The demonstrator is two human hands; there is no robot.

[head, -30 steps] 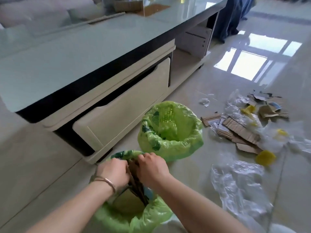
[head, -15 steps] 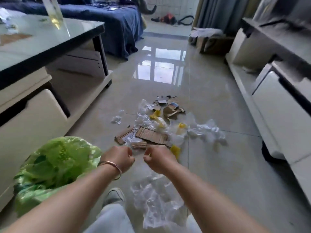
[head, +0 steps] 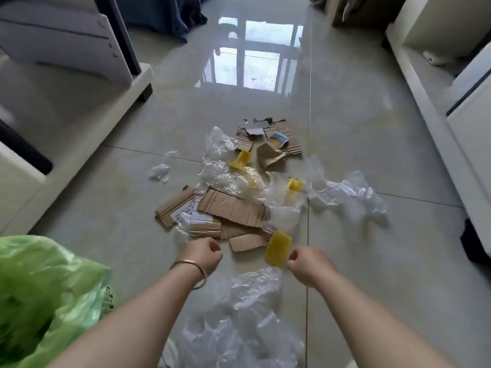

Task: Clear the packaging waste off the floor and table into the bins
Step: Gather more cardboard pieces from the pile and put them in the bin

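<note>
A heap of packaging waste lies on the tiled floor ahead: torn cardboard pieces (head: 231, 208), clear plastic film (head: 345, 193) and several yellow foam bits (head: 278, 248). A larger crumpled plastic sheet (head: 247, 322) lies between my forearms. My left hand (head: 203, 252), with a bangle on the wrist, hovers just short of the nearest cardboard scrap, fingers curled and holding nothing. My right hand (head: 309, 264) hangs beside the yellow foam piece, fingers curled too, with nothing in it. A bin lined with a green bag (head: 39, 293) stands at the lower left.
A low white table with a drawer (head: 24, 144) runs along the left. A white cabinet (head: 467, 134) lines the right wall. A small plastic scrap (head: 160, 170) lies apart from the heap. Glossy floor stretches beyond the pile.
My hands left the cardboard in the near bin and came forward over the floor heap. The view swung from the bins to the waste pile, and my hands have spread apart.
</note>
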